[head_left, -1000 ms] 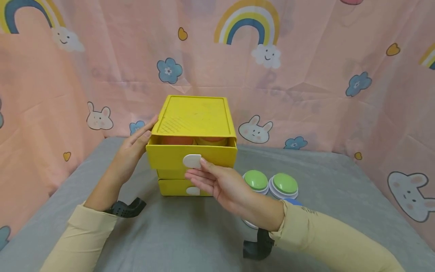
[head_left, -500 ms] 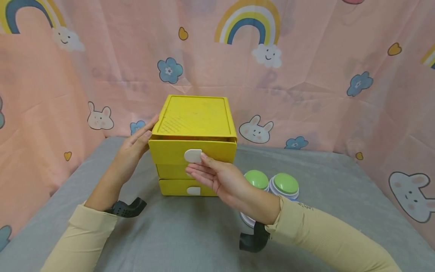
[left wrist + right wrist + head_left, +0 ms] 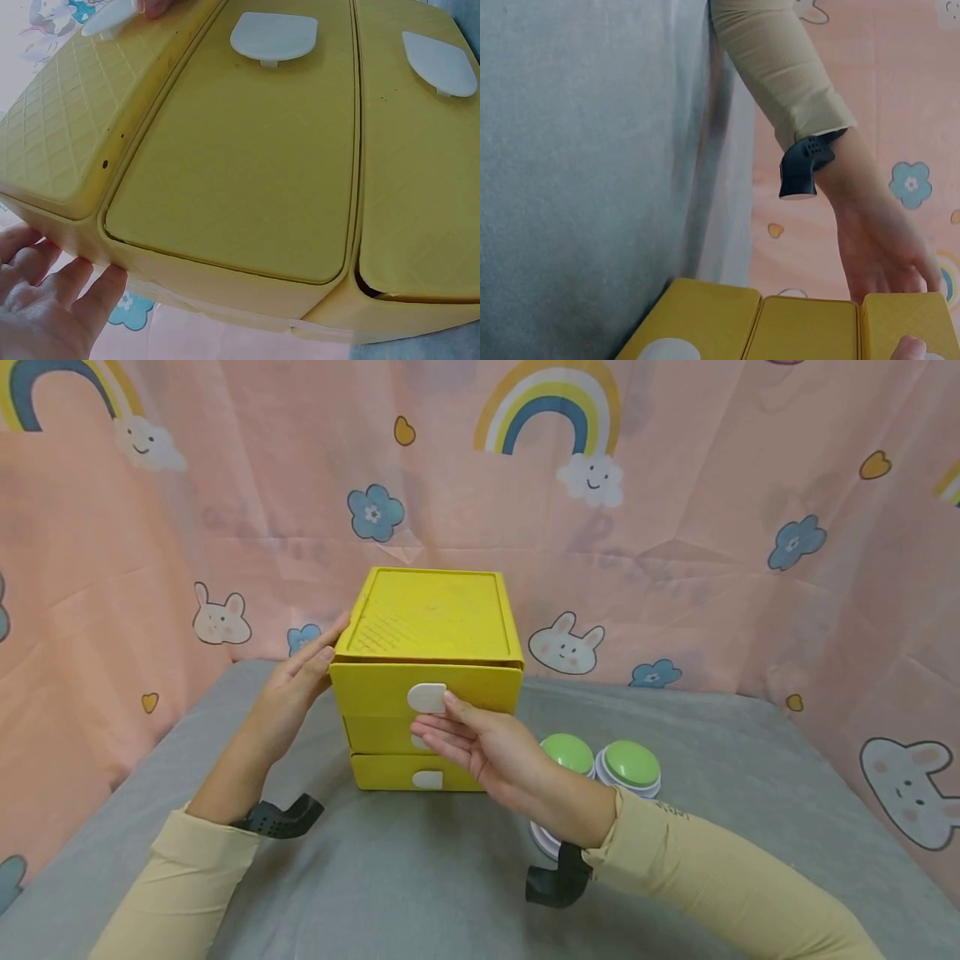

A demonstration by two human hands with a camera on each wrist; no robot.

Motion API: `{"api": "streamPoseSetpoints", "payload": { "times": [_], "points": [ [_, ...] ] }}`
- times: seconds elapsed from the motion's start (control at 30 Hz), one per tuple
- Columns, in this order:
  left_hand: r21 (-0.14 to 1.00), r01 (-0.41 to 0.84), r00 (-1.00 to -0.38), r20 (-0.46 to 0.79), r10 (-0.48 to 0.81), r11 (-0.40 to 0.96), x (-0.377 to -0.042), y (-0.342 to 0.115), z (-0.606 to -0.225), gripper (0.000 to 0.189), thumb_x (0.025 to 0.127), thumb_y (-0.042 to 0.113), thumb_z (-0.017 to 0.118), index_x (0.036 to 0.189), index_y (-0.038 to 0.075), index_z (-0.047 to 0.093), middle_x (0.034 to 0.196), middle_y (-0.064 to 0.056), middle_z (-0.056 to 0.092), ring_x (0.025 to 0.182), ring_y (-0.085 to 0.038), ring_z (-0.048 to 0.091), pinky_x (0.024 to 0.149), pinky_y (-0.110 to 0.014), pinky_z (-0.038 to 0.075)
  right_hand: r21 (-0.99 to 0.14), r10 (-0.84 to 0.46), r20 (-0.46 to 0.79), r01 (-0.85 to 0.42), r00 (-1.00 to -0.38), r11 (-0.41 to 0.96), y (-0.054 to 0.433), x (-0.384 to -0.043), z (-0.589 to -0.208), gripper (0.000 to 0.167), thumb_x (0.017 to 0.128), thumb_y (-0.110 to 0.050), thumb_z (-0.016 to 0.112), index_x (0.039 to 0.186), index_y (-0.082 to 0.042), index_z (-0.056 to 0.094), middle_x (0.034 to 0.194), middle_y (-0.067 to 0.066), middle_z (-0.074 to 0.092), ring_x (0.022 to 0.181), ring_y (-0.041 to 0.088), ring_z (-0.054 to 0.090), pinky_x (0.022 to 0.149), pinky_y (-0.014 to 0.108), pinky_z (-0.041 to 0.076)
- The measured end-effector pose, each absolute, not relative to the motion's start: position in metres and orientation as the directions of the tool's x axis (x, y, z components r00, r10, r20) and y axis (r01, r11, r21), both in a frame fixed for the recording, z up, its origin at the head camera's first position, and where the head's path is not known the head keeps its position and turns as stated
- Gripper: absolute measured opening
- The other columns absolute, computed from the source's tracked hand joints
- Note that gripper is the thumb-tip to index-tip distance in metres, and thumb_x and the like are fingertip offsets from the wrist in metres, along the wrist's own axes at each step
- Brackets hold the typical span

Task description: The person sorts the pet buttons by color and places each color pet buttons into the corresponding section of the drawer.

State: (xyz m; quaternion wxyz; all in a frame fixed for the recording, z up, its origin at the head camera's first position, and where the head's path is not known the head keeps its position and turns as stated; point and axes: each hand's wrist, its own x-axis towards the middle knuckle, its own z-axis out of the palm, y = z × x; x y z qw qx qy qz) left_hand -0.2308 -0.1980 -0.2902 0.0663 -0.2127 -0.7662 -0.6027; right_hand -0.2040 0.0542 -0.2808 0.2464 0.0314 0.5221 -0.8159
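Note:
A yellow drawer unit (image 3: 435, 614) stands on the table, with white tab handles on its fronts. Its top drawer (image 3: 367, 689) sits nearly flush, a thin dark gap showing under the unit's top. My right hand (image 3: 498, 756) is at that drawer's white handle (image 3: 426, 697); the thumb touches the handle's right edge while the other fingers extend straight below it. My left hand (image 3: 288, 693) rests with extended fingers against the unit's left side. In the left wrist view, the left fingertips (image 3: 105, 292) touch the side wall. The drawer's contents are hidden.
Two green-topped, white-based round push buttons (image 3: 632, 764) (image 3: 567, 753) stand right of the unit. Another white base (image 3: 543, 842) is partly hidden behind my right wrist. A grey cloth (image 3: 360, 877) covers the table, and a pink patterned curtain (image 3: 675, 527) hangs behind.
The top drawer has slid inward, away from me, and the orange-red things inside have gone out of sight. My right hand moved forward with it; my left hand stayed in place.

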Motion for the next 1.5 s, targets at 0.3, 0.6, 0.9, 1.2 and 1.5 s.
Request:
{"api": "streamPoseSetpoints", "payload": {
  "times": [0.3,0.6,0.9,1.2,1.5],
  "points": [
    [0.895,0.405,-0.902,0.356,0.246,0.188,-0.231,-0.198,-0.289,0.055,0.108,0.042,0.035,0.159,0.026,0.024,0.167,0.008,0.020,0.155,-0.021,0.019,0.124,-0.059,0.020,-0.836,-0.373,-0.299,0.430,-0.878,-0.341,0.054,-0.206,-0.281,0.037,0.104,-0.024,0.053,0.132,-0.001,0.058,0.112,0.010,0.074,0.102,0.018,0.073,0.090,0.024,0.058],
    [0.892,0.407,-0.900,0.355,0.254,0.195,-0.231,-0.198,-0.290,0.053,0.108,0.042,0.034,0.159,0.031,0.025,0.166,0.011,0.020,0.154,-0.019,0.020,0.124,-0.058,0.021,-0.846,-0.359,-0.270,0.398,-0.893,-0.355,0.053,-0.210,-0.283,0.036,0.104,-0.023,0.052,0.130,0.001,0.059,0.103,0.008,0.075,0.094,0.015,0.074,0.087,0.023,0.059],
    [0.894,0.404,-0.900,0.352,0.256,0.192,-0.231,-0.198,-0.290,0.055,0.108,0.041,0.034,0.160,0.025,0.023,0.167,0.009,0.019,0.155,-0.018,0.016,0.124,-0.059,0.020,-0.863,-0.366,-0.264,0.388,-0.893,-0.324,0.055,-0.216,-0.285,0.030,0.104,-0.023,0.052,0.122,-0.002,0.062,0.100,0.007,0.075,0.094,0.016,0.075,0.088,0.025,0.059],
    [0.887,0.431,-0.886,0.381,0.265,0.167,-0.233,-0.199,-0.290,0.055,0.108,0.039,0.034,0.160,0.022,0.023,0.167,0.006,0.019,0.155,-0.020,0.016,0.123,-0.060,0.019,-0.931,-0.397,-0.277,0.346,-0.875,-0.114,0.067,-0.211,-0.296,0.038,0.103,-0.024,0.055,0.125,0.007,0.060,0.100,0.009,0.076,0.094,0.017,0.075,0.087,0.029,0.060],
    [0.891,0.421,-0.890,0.370,0.265,0.168,-0.233,-0.200,-0.291,0.056,0.108,0.041,0.035,0.160,0.023,0.023,0.167,0.007,0.019,0.155,-0.019,0.016,0.124,-0.059,0.019,-0.877,-0.430,-0.408,0.477,-0.805,-0.061,0.065,-0.213,-0.323,0.051,0.101,-0.034,0.058,0.128,0.010,0.057,0.108,0.015,0.074,0.094,0.021,0.075,0.088,0.031,0.060]
  ]
}}
